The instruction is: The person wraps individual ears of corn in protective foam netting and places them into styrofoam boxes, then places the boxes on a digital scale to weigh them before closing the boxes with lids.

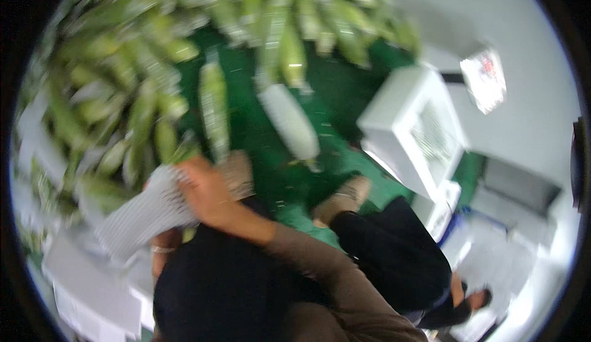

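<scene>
A white foam net sleeve (143,217) lies across my lap at the left, with green leafy ends of a vegetable showing at its upper end. My right hand (205,192) grips the sleeve near that end. From below, my left hand (165,240), with a band at the wrist, reaches behind the sleeve, which hides most of it; a bit of fingertip seems to show at the far edge. Ahead on the green floor (244,111) lies another vegetable in a white foam sleeve (293,125). Beside it is a long green vegetable (214,106), apparently corn in the husk. Motion blurs the view.
A large heap of green vegetables (124,65) spreads across the far and left sides. White foam boxes stand at the right (415,129) and lower left (92,286). A shiny packet (485,79) is at the upper right. Another person (461,300) appears at the lower right.
</scene>
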Demonstrator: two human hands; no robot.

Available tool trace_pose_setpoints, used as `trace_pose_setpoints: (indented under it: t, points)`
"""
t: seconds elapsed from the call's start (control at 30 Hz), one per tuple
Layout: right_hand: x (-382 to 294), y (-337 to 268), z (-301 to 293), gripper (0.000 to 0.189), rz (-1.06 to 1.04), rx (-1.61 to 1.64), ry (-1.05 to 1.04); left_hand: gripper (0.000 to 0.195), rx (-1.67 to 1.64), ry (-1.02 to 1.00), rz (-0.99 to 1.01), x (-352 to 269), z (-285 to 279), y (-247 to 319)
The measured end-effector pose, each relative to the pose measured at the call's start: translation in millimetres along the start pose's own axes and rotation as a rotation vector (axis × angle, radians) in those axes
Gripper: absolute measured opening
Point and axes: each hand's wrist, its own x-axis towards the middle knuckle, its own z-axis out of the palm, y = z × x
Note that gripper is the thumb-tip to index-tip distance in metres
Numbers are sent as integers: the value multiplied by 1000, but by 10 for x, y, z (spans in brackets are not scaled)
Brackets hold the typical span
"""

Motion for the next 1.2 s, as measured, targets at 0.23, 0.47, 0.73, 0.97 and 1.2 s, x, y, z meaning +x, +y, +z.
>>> trace_pose_setpoints:
  t: [0.23,0.47,0.73,0.97,1.2]
  points:
    - [42,138,15,15,30,-86,137,39,77,198,-285,463,-635,-793]
    - [198,1515,178,14,195,6,190,47,-3,195,-382,737,-794,-977]
    - [179,770,-103,15,-29,78,237,54,-187,83,-331,446,427,-471]
    - [239,-764,-1780,68,-527,-471,-43,52,94,-866,-149,330,1777,-261]
    - [-961,-829,-3924,71,-146,-852,276,30,654,-683,-214,-171,2779,-440]
